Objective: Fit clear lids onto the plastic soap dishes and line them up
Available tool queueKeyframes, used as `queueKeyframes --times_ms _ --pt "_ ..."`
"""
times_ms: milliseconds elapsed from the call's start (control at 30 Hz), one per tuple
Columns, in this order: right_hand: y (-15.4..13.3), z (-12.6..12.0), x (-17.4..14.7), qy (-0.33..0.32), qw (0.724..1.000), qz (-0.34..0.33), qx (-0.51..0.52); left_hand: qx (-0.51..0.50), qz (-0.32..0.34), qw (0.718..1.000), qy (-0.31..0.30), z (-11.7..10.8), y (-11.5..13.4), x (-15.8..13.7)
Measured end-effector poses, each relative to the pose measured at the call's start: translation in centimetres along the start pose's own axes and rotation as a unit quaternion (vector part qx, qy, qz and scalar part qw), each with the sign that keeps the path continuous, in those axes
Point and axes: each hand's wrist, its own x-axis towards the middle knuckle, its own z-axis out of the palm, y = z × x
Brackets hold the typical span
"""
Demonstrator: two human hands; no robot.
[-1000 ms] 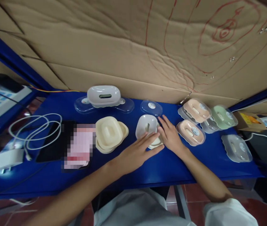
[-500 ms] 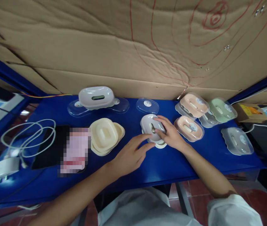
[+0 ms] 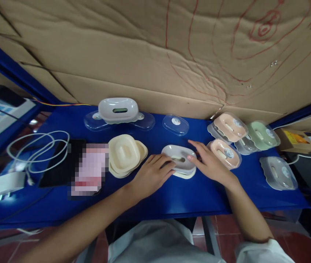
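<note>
A light grey soap dish (image 3: 186, 166) with a slot in its middle sits over a cream base (image 3: 185, 175) in front of me. My left hand (image 3: 154, 171) has its fingers bent together over the dish's left end. On the other side, my right hand (image 3: 208, 162) is open with fingers stretched out, its thumb at the dish's right part. Beyond the dish lies a clear lid (image 3: 175, 124) with a round label. To the left, cream trays (image 3: 124, 153) are stacked. Another grey dish (image 3: 118, 109) rests across clear lids at the back.
Lidded soap dishes in peach (image 3: 226, 153), green (image 3: 262, 135) and grey (image 3: 278, 172) stand on the right. A phone-like pink item (image 3: 91, 170), pixelated, a coiled white cable (image 3: 41, 170) and a charger (image 3: 7, 183) lie left. A cardboard wall (image 3: 133, 65) closes the back.
The grey dish has turned from a slant to lie lengthwise left to right. My left hand has closed on its left end, while my right fingers have spread off its far side.
</note>
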Motion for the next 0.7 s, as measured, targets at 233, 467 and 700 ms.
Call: queueKeyframes --times_ms 233,467,700 --pt "-0.2 1.4 0.7 -0.038 0.994 -0.103 -0.007 0.052 0.010 0.997 -0.057 -0.5 -0.5 0.2" --pt "0.6 2.9 1.5 -0.041 0.977 -0.200 -0.065 0.095 -0.015 0.994 -0.058 -0.3 -0.8 0.1" --pt "2.8 4.2 4.9 0.037 0.993 -0.109 -0.008 0.116 -0.022 0.988 -0.096 -0.7 -0.4 0.3"
